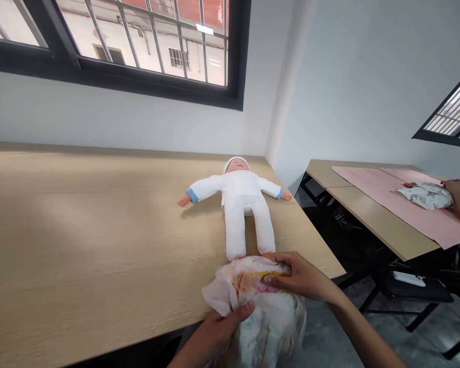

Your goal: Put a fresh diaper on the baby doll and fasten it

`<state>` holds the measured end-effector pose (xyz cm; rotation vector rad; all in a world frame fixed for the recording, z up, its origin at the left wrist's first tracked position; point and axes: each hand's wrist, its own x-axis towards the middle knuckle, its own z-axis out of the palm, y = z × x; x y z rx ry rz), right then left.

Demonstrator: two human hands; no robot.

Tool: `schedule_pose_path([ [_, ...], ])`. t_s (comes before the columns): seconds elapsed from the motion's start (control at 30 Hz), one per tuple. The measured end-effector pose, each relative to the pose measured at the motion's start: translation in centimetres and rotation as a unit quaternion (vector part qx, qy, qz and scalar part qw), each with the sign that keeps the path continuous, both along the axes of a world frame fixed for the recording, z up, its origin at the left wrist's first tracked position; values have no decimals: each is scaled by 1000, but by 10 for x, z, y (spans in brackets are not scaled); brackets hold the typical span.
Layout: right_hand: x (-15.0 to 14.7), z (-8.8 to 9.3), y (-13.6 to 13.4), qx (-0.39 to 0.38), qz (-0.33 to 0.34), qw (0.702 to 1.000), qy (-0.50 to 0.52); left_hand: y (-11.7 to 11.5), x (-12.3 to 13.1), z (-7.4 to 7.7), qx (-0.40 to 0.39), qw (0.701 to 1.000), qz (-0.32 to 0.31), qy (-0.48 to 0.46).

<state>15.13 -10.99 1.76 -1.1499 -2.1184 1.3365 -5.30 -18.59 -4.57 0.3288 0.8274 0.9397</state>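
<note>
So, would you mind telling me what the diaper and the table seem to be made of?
The diaper looks like thin nonwoven fabric, going by its crinkled, translucent surface. The table seems wood-grain laminate: faint grain, satin sheen; its core is hidden.

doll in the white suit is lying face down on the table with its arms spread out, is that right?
Not quite: the head view shows the doll lying face up, not face down. The rest stands: it is in a white suit on the table with its arms spread out.
</note>
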Motion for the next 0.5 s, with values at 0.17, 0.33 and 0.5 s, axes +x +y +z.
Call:
schedule_pose_path([
  [0.17,-9,-7,0,75,-78,994,-9,7,-8,1,-27,997,48,-45],
  [0.33,-17,-11,-12,352,-143,925,-16,11,-10,9,-63,992,69,-81],
  [0.5,-27,-5,-25,427,-110,895,-73,9,-8,24,-73,989,80,-100],
])
